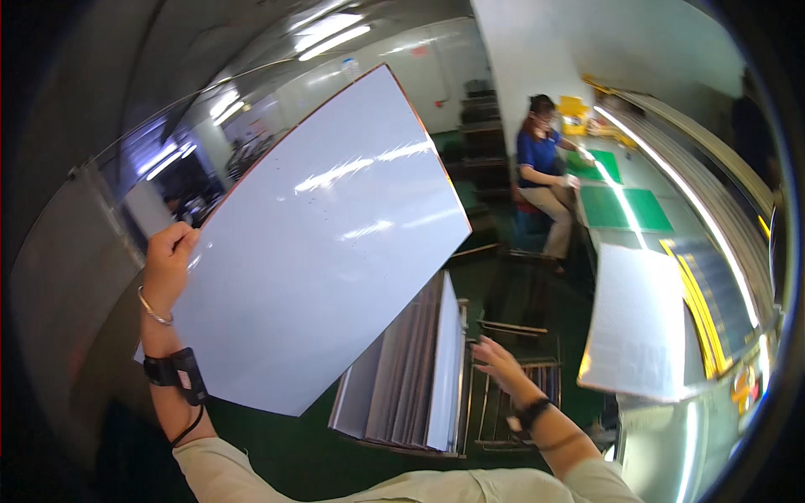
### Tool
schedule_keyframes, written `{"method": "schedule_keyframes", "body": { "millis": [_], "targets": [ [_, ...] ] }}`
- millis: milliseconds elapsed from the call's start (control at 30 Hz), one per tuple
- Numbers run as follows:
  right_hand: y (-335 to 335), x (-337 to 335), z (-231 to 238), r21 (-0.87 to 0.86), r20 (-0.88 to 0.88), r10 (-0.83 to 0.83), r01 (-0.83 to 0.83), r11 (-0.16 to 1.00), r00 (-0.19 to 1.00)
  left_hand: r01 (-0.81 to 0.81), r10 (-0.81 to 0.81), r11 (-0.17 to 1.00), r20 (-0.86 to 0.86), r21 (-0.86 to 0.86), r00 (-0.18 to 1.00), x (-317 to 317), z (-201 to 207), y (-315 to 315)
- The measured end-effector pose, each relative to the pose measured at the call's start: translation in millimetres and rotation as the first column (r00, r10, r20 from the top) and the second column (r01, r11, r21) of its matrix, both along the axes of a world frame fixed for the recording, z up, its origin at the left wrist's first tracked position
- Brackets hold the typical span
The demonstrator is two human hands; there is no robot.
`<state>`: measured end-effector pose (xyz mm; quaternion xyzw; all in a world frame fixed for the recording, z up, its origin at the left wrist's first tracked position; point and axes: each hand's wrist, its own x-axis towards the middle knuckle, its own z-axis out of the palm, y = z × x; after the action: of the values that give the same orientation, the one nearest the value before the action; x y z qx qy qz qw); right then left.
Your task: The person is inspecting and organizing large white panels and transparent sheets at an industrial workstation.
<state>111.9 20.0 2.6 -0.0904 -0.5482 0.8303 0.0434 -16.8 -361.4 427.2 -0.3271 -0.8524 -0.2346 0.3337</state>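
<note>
My left hand (171, 261) grips one edge of a large glossy white sheet (327, 226), fingers folded over it. The sheet is held up and tilted, its thin edge showing orange-brown. Below its lower corner, a row of similar sheets (402, 369) stands on edge in a rack, the rightmost one white-faced. My right hand (499, 362) is in the air just right of that row, fingers apart and slightly blurred, holding nothing. Both wrists wear dark bands, and the left also has a bracelet.
A wire rack (520, 402) stands beyond my right hand. On the right runs a long lit workbench (625, 230) with a white sheet (636, 323), green boards (625, 208) and dark yellow-edged panels (713, 293). A gloved person (545, 163) in blue sits at its far end.
</note>
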Motion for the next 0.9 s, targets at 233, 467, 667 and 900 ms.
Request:
{"method": "schedule_keyframes", "body": {
  "millis": [233, 467, 667, 900],
  "targets": [
    [-23.2, 0.8, 40.9, -0.638, -0.219, -0.131, -0.040, 0.769, 0.967, 0.382, -0.362, 0.923, 0.229, -0.049, 0.904, -78.4, -49.1, 97.8],
    [82.0, 140.1, 53.5, -0.122, 0.048, -0.788, 0.787, 0.605, 0.613, 0.717, -0.709, 0.688, 0.311, 0.112, 0.632, -74.9, -115.0, 294.6],
    [264.2, 351.1, 102.3, 0.743, -0.496, -0.861, 0.567, -0.354, 0.113, 0.729, -0.961, 0.185, 0.276, 0.659, -0.006, 8.7, -291.5, 479.8],
    [293.6, 558.6, 147.7, 0.942, -0.168, -0.972, 0.319, -0.109, 0.165, 0.859, -0.680, 0.160, 0.686, 0.486, -0.261, 319.9, -475.2, 458.8]
  ]
}}
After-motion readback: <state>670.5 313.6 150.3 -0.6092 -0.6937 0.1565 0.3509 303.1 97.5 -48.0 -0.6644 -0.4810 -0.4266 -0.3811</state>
